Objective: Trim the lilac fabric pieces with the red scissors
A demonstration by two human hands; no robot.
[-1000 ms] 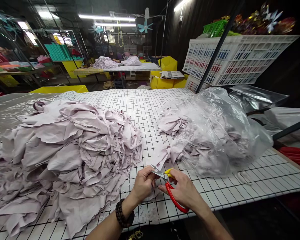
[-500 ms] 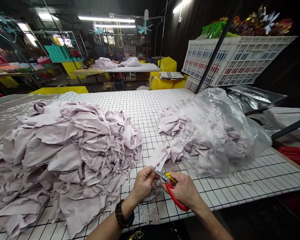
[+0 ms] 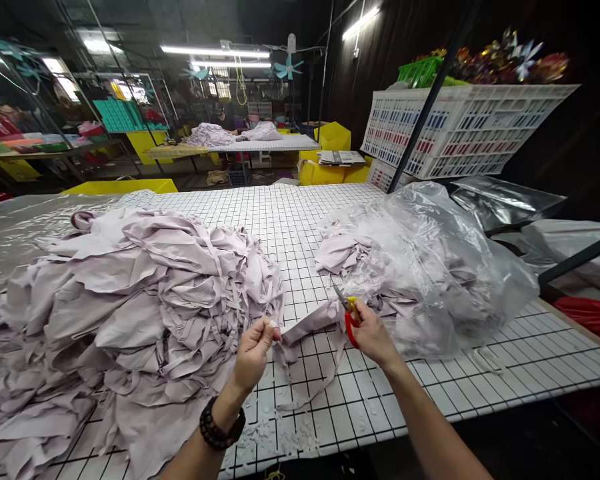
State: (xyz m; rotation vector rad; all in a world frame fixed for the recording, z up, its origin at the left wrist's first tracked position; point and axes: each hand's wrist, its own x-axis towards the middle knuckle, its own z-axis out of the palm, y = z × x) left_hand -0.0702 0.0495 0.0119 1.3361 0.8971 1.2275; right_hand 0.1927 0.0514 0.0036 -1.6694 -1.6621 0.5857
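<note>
My left hand (image 3: 254, 347) is closed in a pinch on one end of a pale lilac fabric piece (image 3: 307, 319) and holds it up over the gridded table (image 3: 290, 220). My right hand (image 3: 371, 332) grips red-and-yellow scissors (image 3: 349, 313), their blades pointing up and left, and also touches the other end of the same piece. A thin strip of the fabric hangs down between my hands. Small fabric snippets (image 3: 275, 437) lie on the table below.
A big heap of lilac fabric pieces (image 3: 130, 313) fills the left of the table. A clear plastic bag (image 3: 430, 267) with more pieces lies at the right. White crates (image 3: 460, 127) stand behind it. Another table with fabric and a person sits far back.
Both hands moved up and away from the table's near edge and apart. The left hand now lifts the fabric piece to the left, and the scissors moved right toward the bag.
</note>
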